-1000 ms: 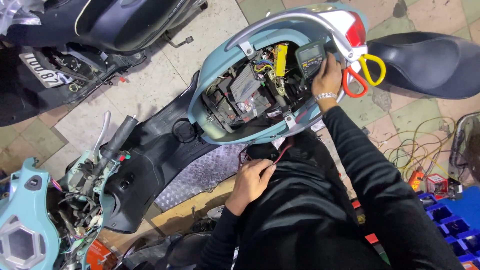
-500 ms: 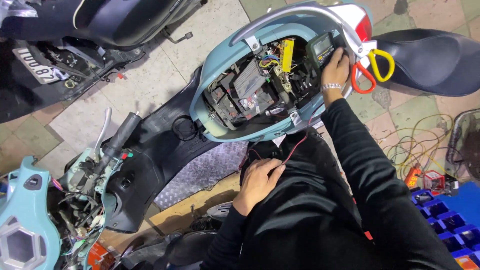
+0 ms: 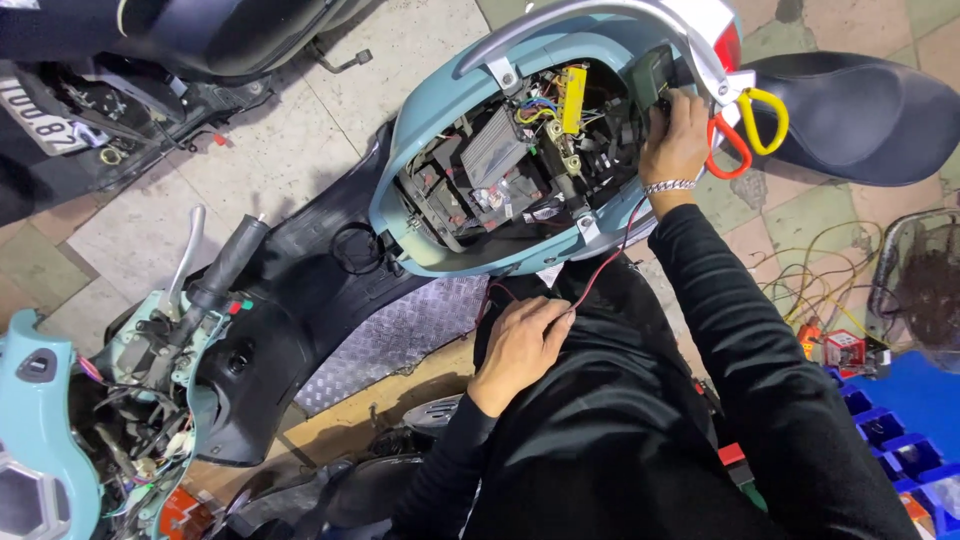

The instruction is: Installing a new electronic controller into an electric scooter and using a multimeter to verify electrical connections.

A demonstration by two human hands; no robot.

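A light-blue scooter body [image 3: 440, 110] lies open, its compartment full of wiring, a finned grey module [image 3: 497, 152] and a yellow part [image 3: 574, 98]. My right hand [image 3: 676, 138] reaches into the compartment's right end and grips a dark box-shaped meter [image 3: 653, 75]. Red and yellow scissor handles [image 3: 745, 135] hang just right of that hand. My left hand [image 3: 520, 345] rests on my black-clad lap, fingers curled on thin red and black leads [image 3: 603, 262] that run up toward the compartment.
The scooter's handlebar with grip and lever [image 3: 215, 270] and an opened front panel [image 3: 40, 440] are at lower left. A black seat [image 3: 860, 95] lies at upper right. Loose wires [image 3: 810, 280] and a blue parts bin [image 3: 915, 420] sit on the tiled floor at right. Another scooter [image 3: 120, 70] stands upper left.
My right hand has shifted a little deeper into the compartment with the meter. My left hand stays on my lap with the leads. The view has drifted slightly.
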